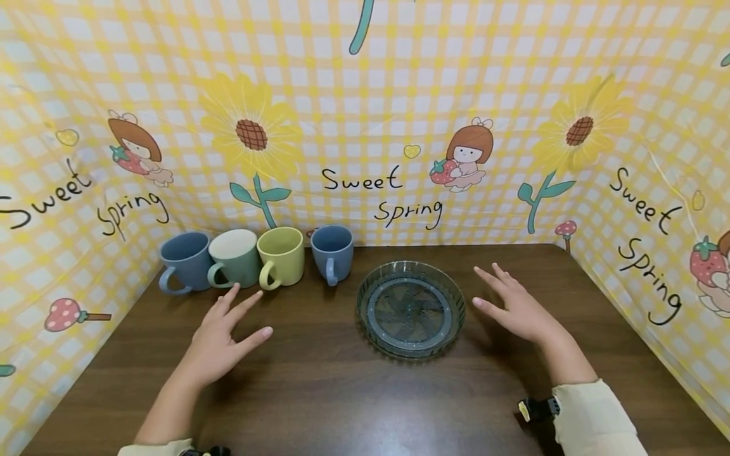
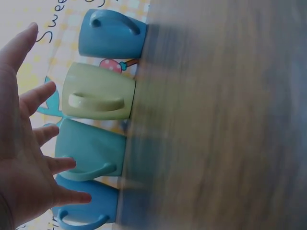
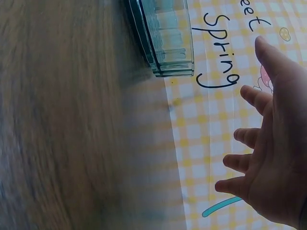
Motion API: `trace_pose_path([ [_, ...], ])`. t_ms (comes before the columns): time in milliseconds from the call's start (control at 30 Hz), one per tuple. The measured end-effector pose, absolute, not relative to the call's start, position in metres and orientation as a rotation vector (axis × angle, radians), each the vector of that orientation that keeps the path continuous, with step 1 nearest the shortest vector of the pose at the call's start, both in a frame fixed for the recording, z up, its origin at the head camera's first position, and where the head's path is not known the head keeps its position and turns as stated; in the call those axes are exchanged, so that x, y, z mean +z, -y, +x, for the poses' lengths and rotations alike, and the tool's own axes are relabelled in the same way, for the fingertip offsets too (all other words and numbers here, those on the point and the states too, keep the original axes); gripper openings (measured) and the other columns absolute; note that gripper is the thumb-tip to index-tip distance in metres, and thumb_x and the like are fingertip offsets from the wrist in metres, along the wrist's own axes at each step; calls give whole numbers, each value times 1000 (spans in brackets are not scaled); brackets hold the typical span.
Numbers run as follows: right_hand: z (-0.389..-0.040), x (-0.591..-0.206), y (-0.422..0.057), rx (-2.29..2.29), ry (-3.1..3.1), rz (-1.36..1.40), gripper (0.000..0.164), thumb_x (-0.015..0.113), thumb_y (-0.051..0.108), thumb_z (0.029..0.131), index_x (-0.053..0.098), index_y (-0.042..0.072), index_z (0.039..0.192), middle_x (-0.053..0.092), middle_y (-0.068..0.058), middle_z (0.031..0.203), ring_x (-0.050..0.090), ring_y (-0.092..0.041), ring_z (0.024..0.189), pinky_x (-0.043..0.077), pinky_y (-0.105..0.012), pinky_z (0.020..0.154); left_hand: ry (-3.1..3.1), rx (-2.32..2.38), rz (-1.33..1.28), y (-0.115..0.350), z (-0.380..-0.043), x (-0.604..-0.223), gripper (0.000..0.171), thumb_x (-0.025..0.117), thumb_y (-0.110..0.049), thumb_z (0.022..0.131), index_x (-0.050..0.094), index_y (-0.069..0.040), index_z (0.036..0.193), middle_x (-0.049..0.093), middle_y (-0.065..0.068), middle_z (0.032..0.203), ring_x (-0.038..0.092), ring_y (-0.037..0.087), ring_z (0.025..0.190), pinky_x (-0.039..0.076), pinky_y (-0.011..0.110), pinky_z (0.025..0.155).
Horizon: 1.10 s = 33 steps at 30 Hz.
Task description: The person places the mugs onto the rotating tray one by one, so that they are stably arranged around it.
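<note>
While both hands are held above the brown table (image 1: pixel 319 399), nothing is gripped by either: the fingers of the left hand (image 1: pixel 219 345) and the right hand (image 1: pixel 521 310) are spread wide. Between them, nearer the right, the clear glass dish (image 1: pixel 409 310) is seen, untouched; were its rim pinched on one side only, it could be tilted or let slip, the glass appearing smooth. Farther back, a dark blue mug (image 1: pixel 191 261), a white-lined green mug (image 1: pixel 242 267) and a lime mug (image 1: pixel 289 256) are closely set, with another blue mug (image 1: pixel 338 254) slightly apart. Should a handle be caught by a sideways sweep of the left fingers, neighbouring mugs could be knocked. Behind, the checked cloth (image 1: pixel 365 126) could be dragged if pushed.
</note>
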State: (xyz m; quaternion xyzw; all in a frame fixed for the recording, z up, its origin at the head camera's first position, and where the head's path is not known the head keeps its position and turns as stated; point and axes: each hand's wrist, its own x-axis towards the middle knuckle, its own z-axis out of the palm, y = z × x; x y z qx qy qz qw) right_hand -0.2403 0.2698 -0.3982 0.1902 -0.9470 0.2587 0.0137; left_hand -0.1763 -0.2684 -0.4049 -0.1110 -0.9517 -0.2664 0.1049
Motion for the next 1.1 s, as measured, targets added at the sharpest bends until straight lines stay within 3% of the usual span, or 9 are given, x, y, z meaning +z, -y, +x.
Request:
trace_pose_path([
  [267, -247, -404, -268, 886, 2917, 643, 71, 58, 44, 97, 27, 15, 155, 11, -25, 159, 18, -53, 139, 24, -76, 102, 2765, -932, -330, 258, -181, -404, 68, 69, -46, 89, 45, -19, 147, 19, 19, 158, 19, 53, 138, 24, 77, 98],
  [733, -251, -409, -261, 1111, 2856, 646, 63, 55, 40, 100, 31, 15, 153, 20, -21, 158, 17, -45, 143, 26, -71, 105, 2687, -1060, -327, 244, -189, -410, 67, 74, -43, 86, 51, -17, 143, 30, 19, 152, 29, 45, 135, 33, 69, 100],
  [1100, -252, -410, -254, 1327, 2832, 585, 66, 61, 36, 97, 33, 14, 152, 31, -19, 154, 40, -47, 131, 43, -65, 97, 2609, -1225, -304, 231, -193, -410, 64, 78, -36, 84, 54, -15, 140, 35, 18, 149, 34, 42, 134, 34, 65, 102],
])
